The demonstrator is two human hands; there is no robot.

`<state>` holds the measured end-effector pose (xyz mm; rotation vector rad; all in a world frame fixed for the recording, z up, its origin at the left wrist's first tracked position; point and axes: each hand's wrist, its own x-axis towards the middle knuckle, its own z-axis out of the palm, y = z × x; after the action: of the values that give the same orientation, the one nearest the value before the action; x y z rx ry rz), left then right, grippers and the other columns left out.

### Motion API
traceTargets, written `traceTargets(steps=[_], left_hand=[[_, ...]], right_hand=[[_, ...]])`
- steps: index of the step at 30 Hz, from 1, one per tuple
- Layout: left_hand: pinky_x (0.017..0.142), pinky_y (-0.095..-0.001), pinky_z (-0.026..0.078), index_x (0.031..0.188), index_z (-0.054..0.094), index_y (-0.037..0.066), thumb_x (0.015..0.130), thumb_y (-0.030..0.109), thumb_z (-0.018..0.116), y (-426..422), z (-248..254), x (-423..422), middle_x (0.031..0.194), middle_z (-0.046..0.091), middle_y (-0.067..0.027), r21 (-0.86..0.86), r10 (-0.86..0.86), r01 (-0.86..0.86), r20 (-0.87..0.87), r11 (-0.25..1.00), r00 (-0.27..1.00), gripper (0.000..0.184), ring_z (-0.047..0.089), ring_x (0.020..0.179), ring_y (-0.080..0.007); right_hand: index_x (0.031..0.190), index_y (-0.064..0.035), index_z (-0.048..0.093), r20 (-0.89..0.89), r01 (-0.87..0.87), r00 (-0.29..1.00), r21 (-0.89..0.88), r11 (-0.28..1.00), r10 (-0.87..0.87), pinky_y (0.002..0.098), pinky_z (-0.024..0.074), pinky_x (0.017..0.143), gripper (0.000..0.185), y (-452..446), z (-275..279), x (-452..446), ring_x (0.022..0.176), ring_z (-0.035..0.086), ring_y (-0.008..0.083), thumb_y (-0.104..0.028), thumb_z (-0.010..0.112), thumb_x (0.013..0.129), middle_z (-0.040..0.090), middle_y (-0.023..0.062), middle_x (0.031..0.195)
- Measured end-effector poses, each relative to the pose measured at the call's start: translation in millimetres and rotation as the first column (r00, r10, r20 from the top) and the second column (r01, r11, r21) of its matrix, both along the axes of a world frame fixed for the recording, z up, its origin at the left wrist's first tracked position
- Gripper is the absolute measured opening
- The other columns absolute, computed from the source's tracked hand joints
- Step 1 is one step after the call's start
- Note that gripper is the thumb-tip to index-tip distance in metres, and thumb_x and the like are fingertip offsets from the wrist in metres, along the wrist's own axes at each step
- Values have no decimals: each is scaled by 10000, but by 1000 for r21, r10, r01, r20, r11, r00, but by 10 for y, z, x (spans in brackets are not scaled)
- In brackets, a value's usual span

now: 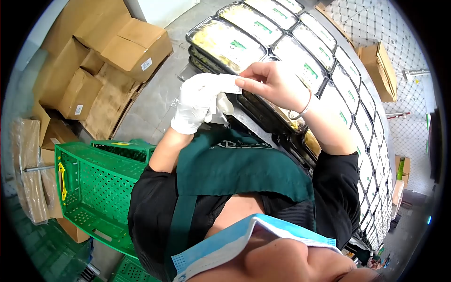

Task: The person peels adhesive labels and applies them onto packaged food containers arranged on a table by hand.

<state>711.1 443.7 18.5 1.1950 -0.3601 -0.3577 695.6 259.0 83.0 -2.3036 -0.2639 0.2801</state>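
Beside stacked clear-lidded food trays, a white slip, apparently a label, should handle light and flimsy, best taken by its edge, where the bare right hand pinches it while the gloved left hand curls closed on its other end.

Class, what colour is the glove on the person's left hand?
The glove is white; it shows best in the head view, the only one.
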Motion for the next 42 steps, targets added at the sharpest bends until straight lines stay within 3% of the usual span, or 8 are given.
traceTargets(steps=[7,14,19,26,30,34,37,42], left_hand=[[478,-207,394,840,602,-23,796,106,517,-17,-111,241,728,594,-68,183,118,-173,280,968,953,160,509,545,-82],[436,-174,378,822,547,-40,829,105,494,255,-114,586,651,556,-66,228,-176,150,98,962,980,155,485,464,-68],[465,-211,417,941,512,-113,890,392,374,391,-124,868,632,562,-75,-134,-293,281,-82,950,953,526,471,418,-102],[372,-171,348,1005,503,-56,879,270,428,736,-529,1346,609,570,-76,128,358,-367,88,922,930,358,485,437,-88],[540,-230,468,1184,348,-134,851,112,376,1130,-605,1674,679,601,-164,-191,444,-437,-4,879,896,415,577,540,-189],[569,-206,467,1231,275,-125,850,88,368,1122,-690,1656,799,602,-244,-169,289,-272,85,947,954,446,569,516,-167],[442,-126,401,1294,120,-87,855,107,383,1111,-693,1519,947,579,-252,-94,285,-279,47,956,957,548,476,396,-61],[345,-123,297,1305,-145,-4,844,45,390,1078,-685,1449,1114,518,-209,-49,281,-278,72,959,957,707,349,369,-2]], right_hand=[[899,-4,595,251,60,967,-53,997,-44,231,441,601,341,18,-57,151,691,579,144,-309,635,753,606,81,742],[839,-28,592,325,-69,941,-74,995,89,272,457,604,236,248,-97,379,684,570,207,-154,700,671,582,83,735],[755,-19,590,411,60,909,16,998,-61,249,446,548,63,278,-220,624,609,564,165,-17,628,706,570,76,681],[743,-15,586,591,59,805,-155,986,45,262,450,541,57,637,-237,875,615,552,185,-9,626,702,567,71,695],[745,-7,566,469,317,837,8,948,-283,238,435,528,88,395,-163,926,591,543,121,-69,628,739,561,54,630],[785,-34,558,188,412,911,-351,841,-368,307,458,572,216,249,-412,1358,587,561,223,-248,582,781,578,121,673],[855,-51,533,593,351,798,-607,712,112,313,443,564,218,208,-768,1369,661,543,237,-263,546,809,536,108,745],[1084,9,457,481,441,875,-747,497,-52,380,428,681,478,130,-541,1297,761,520,305,-390,475,822,525,179,832]])
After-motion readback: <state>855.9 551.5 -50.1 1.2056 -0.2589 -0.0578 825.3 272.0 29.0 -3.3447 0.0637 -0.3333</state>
